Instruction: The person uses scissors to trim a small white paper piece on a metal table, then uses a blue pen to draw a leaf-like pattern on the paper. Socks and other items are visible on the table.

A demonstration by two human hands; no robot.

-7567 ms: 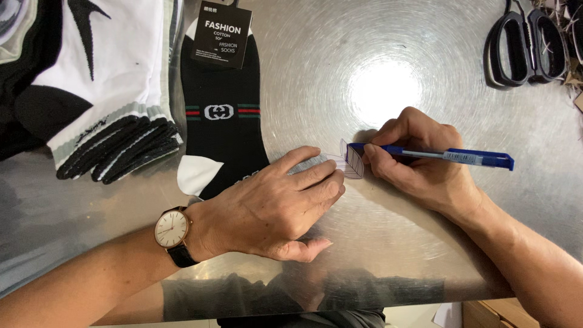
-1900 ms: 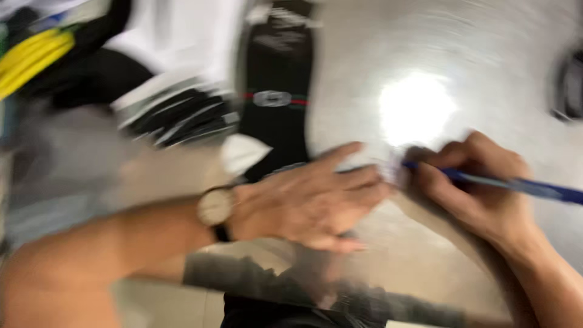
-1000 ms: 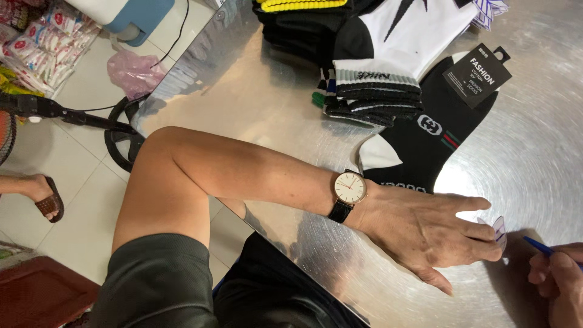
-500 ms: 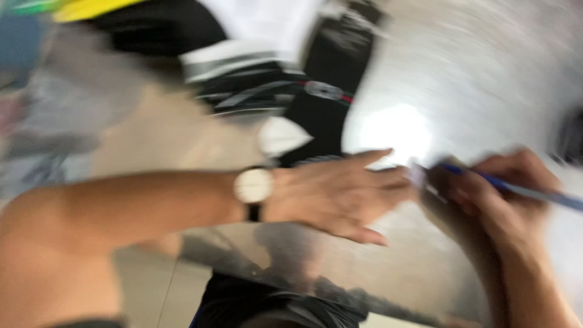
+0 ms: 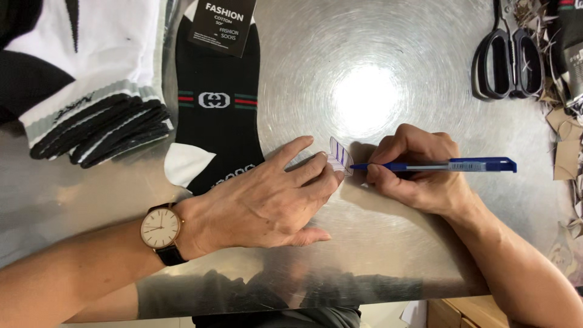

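Both hands rest near the front edge of the brushed-metal bench (image 5: 425, 54). Left hand (image 5: 267, 203) lies palm down with the fingers loosely spread, and its fingertips (image 5: 325, 167) press on the near edge of a small white label (image 5: 340, 157) marked with blue lines. Right hand (image 5: 419, 167) is closed in a writing grip around a blue ballpoint pen (image 5: 449, 164); the pen lies nearly level, cap end pointing right, and its tip meets the label at the label's right side. The label sits on the bench between the two hands, just right of a black ankle sock (image 5: 215, 115).

A wristwatch (image 5: 160, 228) with a pale dial and a dark strap sits on the left wrist. The black sock carries red and green stripes, a white heel and a dark card header at its top. To its left lies a stack of white and black socks (image 5: 85, 103), touching or nearly touching it. Black-handled scissors (image 5: 507, 51) lie at the far right of the bench, well apart from the hands, beside scattered brown paper scraps (image 5: 565, 140).
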